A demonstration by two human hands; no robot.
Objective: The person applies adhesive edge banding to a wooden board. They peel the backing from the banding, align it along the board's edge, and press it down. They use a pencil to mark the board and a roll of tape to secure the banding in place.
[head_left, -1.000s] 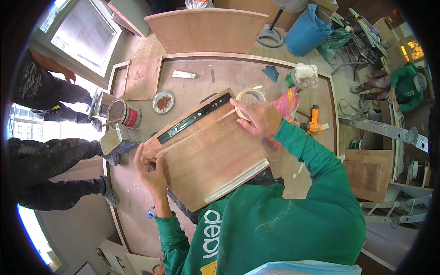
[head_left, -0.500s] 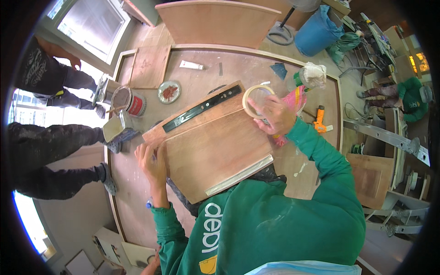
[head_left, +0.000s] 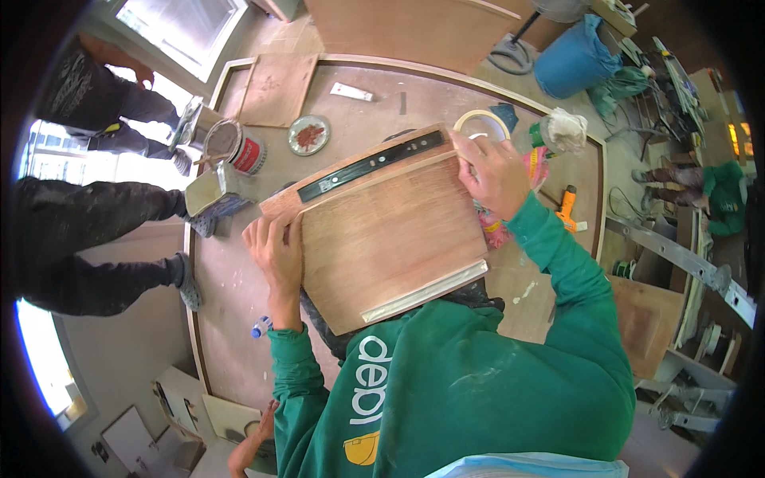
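In the head view, the wooden board (head_left: 390,239) slants across my lap, probably so I can reach both ends at once. My left hand (head_left: 275,247) has its grip around the board's left upper corner, thumb bent against the edge, apparently to steady it. My right hand (head_left: 496,179) is at the opposite corner, fingertips on the board's edge while the grip seems closed on the roll of tape (head_left: 480,114), whose ring stands just beyond that corner (my knuckles hide its near side). A black rail (head_left: 370,166) lies along the board's far side, and a white strip (head_left: 426,291) runs along its near edge.

Beyond the board's far edge, a gap of rimmed panel (head_left: 430,103) separates it from the plate (head_left: 293,144) and the white tube (head_left: 351,92). Room is tighter right of the board, with the pink bag (head_left: 494,231) close beside it and the orange tool (head_left: 567,209) farther out.
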